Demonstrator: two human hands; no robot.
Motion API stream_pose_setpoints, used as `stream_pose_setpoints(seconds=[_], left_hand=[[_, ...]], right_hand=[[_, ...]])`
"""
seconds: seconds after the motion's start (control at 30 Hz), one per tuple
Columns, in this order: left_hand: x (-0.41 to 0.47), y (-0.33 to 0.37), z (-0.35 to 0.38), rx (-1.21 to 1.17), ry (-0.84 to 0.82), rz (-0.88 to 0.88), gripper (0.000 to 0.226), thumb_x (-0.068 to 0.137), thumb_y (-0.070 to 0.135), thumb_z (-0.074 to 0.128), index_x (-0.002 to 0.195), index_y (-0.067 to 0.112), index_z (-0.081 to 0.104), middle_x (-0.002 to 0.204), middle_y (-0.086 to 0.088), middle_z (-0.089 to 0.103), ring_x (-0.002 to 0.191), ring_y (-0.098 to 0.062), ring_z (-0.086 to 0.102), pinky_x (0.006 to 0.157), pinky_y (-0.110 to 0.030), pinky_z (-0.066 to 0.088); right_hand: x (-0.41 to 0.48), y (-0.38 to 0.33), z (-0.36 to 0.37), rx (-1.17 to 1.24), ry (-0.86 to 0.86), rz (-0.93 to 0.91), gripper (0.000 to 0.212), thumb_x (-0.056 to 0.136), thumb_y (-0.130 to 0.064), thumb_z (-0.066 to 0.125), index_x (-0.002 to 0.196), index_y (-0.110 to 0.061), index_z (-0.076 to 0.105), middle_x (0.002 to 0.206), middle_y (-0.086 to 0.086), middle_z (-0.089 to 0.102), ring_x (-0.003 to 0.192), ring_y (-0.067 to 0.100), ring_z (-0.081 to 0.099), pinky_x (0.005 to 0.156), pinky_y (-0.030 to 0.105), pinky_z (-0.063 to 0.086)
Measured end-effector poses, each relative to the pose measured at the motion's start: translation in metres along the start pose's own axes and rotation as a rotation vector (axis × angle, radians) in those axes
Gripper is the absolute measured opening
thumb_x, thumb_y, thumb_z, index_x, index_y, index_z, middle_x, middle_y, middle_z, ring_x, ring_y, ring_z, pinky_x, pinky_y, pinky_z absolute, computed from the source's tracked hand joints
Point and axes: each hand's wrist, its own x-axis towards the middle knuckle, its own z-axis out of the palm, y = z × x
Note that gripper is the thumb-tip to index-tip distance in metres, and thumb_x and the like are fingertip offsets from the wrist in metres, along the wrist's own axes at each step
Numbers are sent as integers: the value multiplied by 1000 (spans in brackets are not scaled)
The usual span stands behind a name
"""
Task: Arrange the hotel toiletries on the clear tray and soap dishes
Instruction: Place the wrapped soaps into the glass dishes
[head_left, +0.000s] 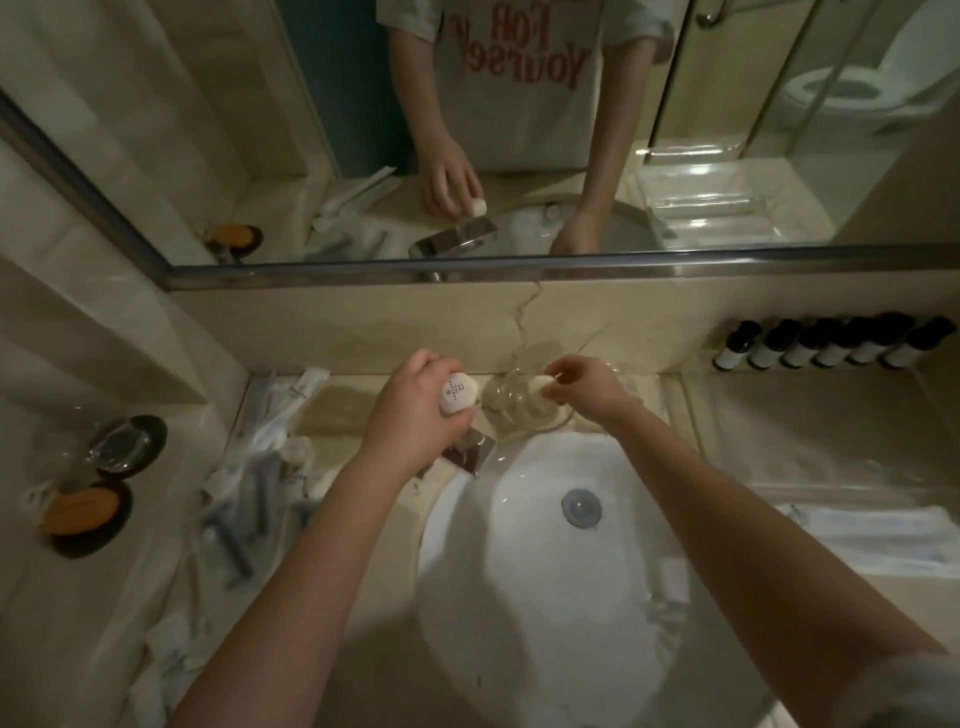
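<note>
My left hand holds a round white wrapped soap above the chrome faucet. My right hand pinches a second small white soap over a clear glass soap dish at the back of the sink. Several dark bottles with white labels stand in a row at the far right against the wall. A pile of wrapped toiletries in plastic lies on the counter to the left. The clear tray lies on the counter at the right.
The white basin fills the middle. Two dark round dishes sit at the left, one with an orange soap, one with clear wrap. A white folded towel lies at the right. A mirror spans the wall.
</note>
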Motion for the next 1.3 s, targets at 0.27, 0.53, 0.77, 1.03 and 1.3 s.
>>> stream_pose_setpoints(seconds=[0.27,0.53,0.77,1.03,1.3], left_hand=[[18,-21,4,-16,27,-23,41,71,19,74,110,14,63,105,-3,53,94,-21,55,78,-25,40],[24,-27,8,-15,19,-33,42,71,19,73,112,14,62,107,-3,53,96,-21,54,79,-26,41],[26,-27,8,-23,2,-37,42,72,19,72,113,15,61,109,-3,53,99,-21,54,79,-24,39],[28,-27,9,-19,-12,-37,43,72,20,73,114,14,61,109,-3,53,99,-21,55,80,-25,40],[29,-25,6,-15,-24,-36,43,73,19,73,114,16,61,110,-3,52,100,-21,54,84,-28,43]], right_hand=[[36,-16,20,-656,-165,-57,29,78,-20,58,107,-16,61,106,7,64,95,23,56,72,26,42],[35,-15,35,-626,-230,-118,32,84,-35,59,107,-14,65,103,8,68,94,25,61,74,28,44],[43,-7,5,-649,-166,-248,37,87,-22,59,123,-19,58,119,7,64,103,24,60,83,31,46],[36,-4,20,-896,-313,-477,40,81,-31,61,121,-27,59,122,-4,62,107,19,60,80,26,47],[31,5,25,-706,-188,-235,61,76,-39,72,127,-14,52,115,9,66,105,30,60,84,30,45]])
